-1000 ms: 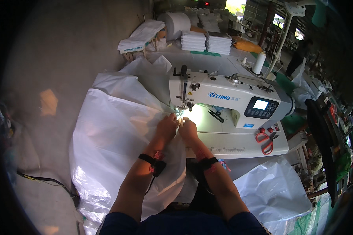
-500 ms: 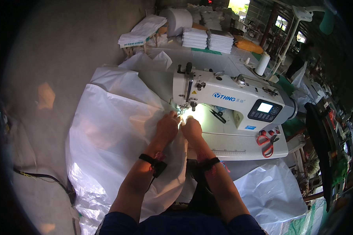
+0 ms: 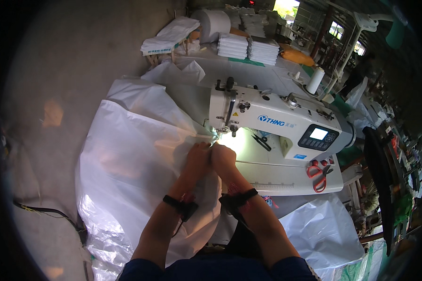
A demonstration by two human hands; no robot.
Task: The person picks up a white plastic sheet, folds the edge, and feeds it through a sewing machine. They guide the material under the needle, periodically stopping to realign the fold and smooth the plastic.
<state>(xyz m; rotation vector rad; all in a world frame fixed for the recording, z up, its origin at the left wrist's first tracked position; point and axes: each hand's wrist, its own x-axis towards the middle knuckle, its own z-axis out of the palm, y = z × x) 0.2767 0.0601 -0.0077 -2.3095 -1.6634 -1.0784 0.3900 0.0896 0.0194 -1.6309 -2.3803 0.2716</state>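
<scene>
red-handled scissors (image 3: 318, 174) laid on the machine table's right end | white thread cone (image 3: 315, 80) stood behind | folded white stacks (image 3: 248, 47) piled beyond | black cable (image 3: 47, 211) trailed on floor

My left hand (image 3: 198, 156) and right hand (image 3: 223, 157) sit side by side, pressing the white plastic sheet (image 3: 131, 159) flat just before the needle of the white sewing machine (image 3: 276, 122); red scissors (image 3: 318, 174) lie right.

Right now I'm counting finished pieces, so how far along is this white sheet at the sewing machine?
Done: nothing I can confirm. In hand: left hand and right hand press the white sheet by the sewing machine needle. Left: most of the sheet hangs unsewn.
</scene>
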